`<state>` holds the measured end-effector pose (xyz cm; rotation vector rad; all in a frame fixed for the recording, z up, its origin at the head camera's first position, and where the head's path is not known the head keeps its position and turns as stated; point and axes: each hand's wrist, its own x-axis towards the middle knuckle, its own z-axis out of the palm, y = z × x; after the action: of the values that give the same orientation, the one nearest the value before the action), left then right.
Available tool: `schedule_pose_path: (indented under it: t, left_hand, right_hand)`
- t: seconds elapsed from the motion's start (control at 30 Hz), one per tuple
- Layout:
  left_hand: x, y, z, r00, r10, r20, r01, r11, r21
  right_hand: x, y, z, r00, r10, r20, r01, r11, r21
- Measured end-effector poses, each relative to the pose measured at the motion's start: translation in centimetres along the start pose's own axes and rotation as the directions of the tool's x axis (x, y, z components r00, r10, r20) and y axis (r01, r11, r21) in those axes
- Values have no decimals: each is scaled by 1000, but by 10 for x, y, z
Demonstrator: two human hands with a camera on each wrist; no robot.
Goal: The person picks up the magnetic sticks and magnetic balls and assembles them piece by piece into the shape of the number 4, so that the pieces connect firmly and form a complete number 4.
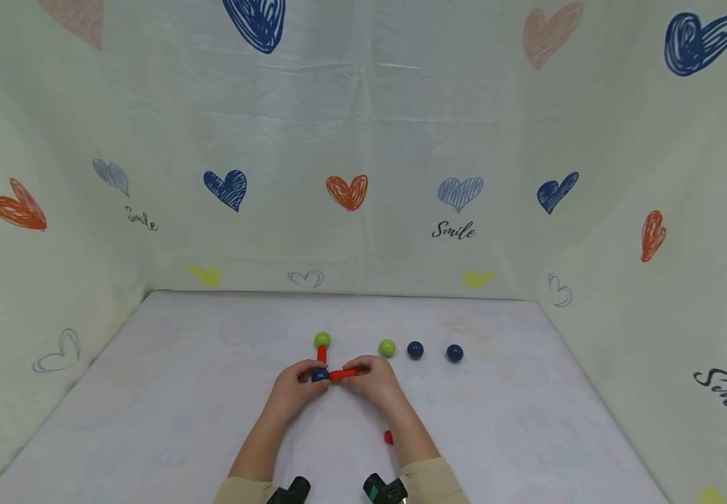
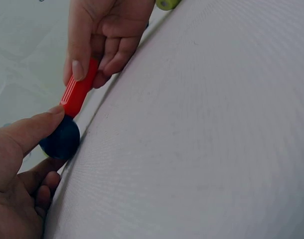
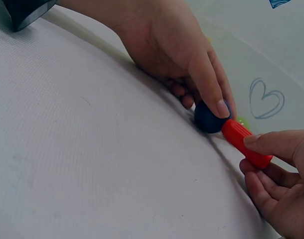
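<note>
Between thumb and fingers my left hand (image 1: pixel 291 393) pinches a dark blue ball (image 2: pixel 62 138). My right hand (image 1: pixel 374 381) grips a short red rod (image 3: pixel 244 143) whose near end meets that ball; whether it is seated in it I cannot tell. Another red rod (image 1: pixel 322 354) runs away from the blue ball toward the back, topped by a green ball (image 1: pixel 322 339). Both wrist views show the held ball and rod low over the white table, with the thumbs on top.
To the right of the hands, a loose green ball (image 1: pixel 387 348) and two blue balls, one nearer (image 1: pixel 415 350) and one farther right (image 1: pixel 454 353), lie on the white table (image 1: pixel 168 406). A red piece (image 1: pixel 389 437) shows partly behind the right forearm. A heart-printed curtain (image 1: pixel 401 147) surrounds the table.
</note>
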<state>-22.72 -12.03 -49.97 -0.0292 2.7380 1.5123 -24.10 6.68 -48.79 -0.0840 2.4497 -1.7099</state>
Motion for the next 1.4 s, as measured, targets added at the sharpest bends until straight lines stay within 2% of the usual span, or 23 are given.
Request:
schedule_pose_path:
  t: [0.23, 0.37, 0.6, 0.77, 0.97, 1.07, 1.2, 1.4]
  left_hand:
    - [0, 1, 0, 1000, 2, -4, -2, 1000, 2]
    - [0, 2, 0, 1000, -29, -9, 29, 1000, -4]
    - [0, 0, 1, 998, -54, -8, 54, 999, 3]
    - [0, -1, 1, 999, -34, 3, 34, 999, -4]
    - [0, -2, 3, 1000, -3, 11, 3, 1000, -15]
    - [-1, -1, 3, 1000, 8, 9, -8, 1000, -8]
    - [0, -1, 3, 1000, 8, 8, -8, 1000, -3]
    - [0, 0, 3, 1000, 1, 2, -1, 1000, -2]
  right_hand:
    - [-3, -4, -10, 1000, 23, -10, -23, 999, -27]
    - [-2, -6, -18, 1000, 19, -10, -19, 999, -39]
    - [5, -9, -34, 998, -25, -51, 22, 998, -66]
    - [10, -9, -43, 996, -23, -81, 16, 996, -86]
    - [15, -5, -53, 985, -70, -157, 50, 990, -132]
    - [17, -5, -58, 981, -60, -183, 35, 989, -141]
    - [19, -4, -63, 978, -58, -199, 25, 986, -162]
    - [23, -2, -68, 974, -75, -214, 21, 969, -246]
